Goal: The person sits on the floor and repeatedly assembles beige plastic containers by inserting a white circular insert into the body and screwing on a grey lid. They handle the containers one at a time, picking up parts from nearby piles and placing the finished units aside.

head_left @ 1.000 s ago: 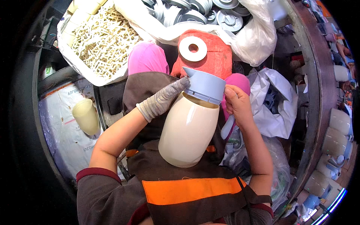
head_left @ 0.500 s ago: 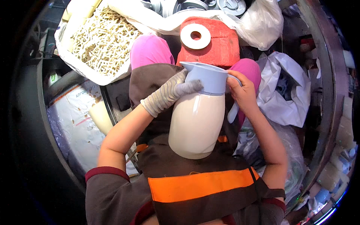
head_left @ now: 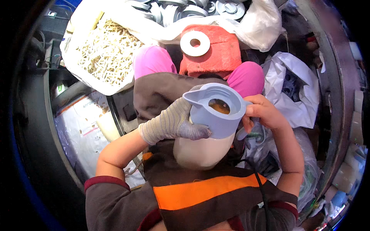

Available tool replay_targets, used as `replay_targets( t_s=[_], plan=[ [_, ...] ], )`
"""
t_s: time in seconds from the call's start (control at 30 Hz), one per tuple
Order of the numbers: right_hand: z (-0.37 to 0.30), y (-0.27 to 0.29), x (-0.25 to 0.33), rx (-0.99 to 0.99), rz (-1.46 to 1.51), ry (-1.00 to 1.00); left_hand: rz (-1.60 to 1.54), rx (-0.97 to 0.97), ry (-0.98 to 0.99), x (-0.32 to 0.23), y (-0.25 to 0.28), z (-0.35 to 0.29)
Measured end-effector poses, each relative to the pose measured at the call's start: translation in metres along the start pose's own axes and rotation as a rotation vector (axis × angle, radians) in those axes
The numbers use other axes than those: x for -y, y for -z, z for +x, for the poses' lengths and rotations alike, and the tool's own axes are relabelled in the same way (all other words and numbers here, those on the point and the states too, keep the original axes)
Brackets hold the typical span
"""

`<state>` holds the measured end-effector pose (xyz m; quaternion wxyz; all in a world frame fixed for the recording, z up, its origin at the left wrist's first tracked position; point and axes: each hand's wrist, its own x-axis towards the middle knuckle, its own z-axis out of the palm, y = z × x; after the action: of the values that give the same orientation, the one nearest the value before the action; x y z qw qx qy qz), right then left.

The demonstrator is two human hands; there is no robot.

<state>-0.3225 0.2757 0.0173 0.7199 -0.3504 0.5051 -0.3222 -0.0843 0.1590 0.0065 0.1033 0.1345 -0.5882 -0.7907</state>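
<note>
A cream jug (head_left: 204, 148) with a light blue collar and spout is tilted over my lap, its round mouth turned up toward me. Through the opening its dark, shiny, amber-tinted inside shows. My left hand (head_left: 175, 121), in a grey striped glove, wraps round the collar from the left, thumb across the front below the spout. My bare right hand (head_left: 264, 111) pinches the upper part of the blue handle at the right side. The handle's lower end hangs free below the fingers.
A white sack (head_left: 110, 57) of small cream plastic pieces stands at far left. Grey plastic parts (head_left: 173, 11) fill a bag at the far side. A white ring (head_left: 195, 43) lies on a red cloth-covered block (head_left: 221, 57). An open white bag (head_left: 295, 92) sits at right.
The jug has tipped so its mouth now faces me, showing the inside. Both hands moved slightly nearer with it and kept their hold.
</note>
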Motion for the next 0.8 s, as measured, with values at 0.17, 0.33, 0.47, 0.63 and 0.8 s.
replay_targets(
  t_s=[0.17,0.33,0.47,0.63,0.8],
  plan=[
    [-0.018,0.003,0.011,-0.122,-0.071,0.067,-0.552,0.094,0.326,-0.035,0.021,0.026],
    [-0.06,0.005,0.016,-0.37,-0.007,0.113,0.707,-0.209,0.024,-0.018,0.082,0.112],
    [-0.087,0.016,0.043,-0.55,-0.08,0.276,1.624,-0.338,-0.024,0.063,0.108,0.16],
    [-0.069,0.012,0.074,-0.706,-0.215,0.453,1.719,-0.271,0.043,0.078,0.106,0.166],
    [0.007,0.035,0.065,-0.761,-0.341,0.617,1.465,-0.509,0.08,0.04,0.142,0.146]
  ],
)
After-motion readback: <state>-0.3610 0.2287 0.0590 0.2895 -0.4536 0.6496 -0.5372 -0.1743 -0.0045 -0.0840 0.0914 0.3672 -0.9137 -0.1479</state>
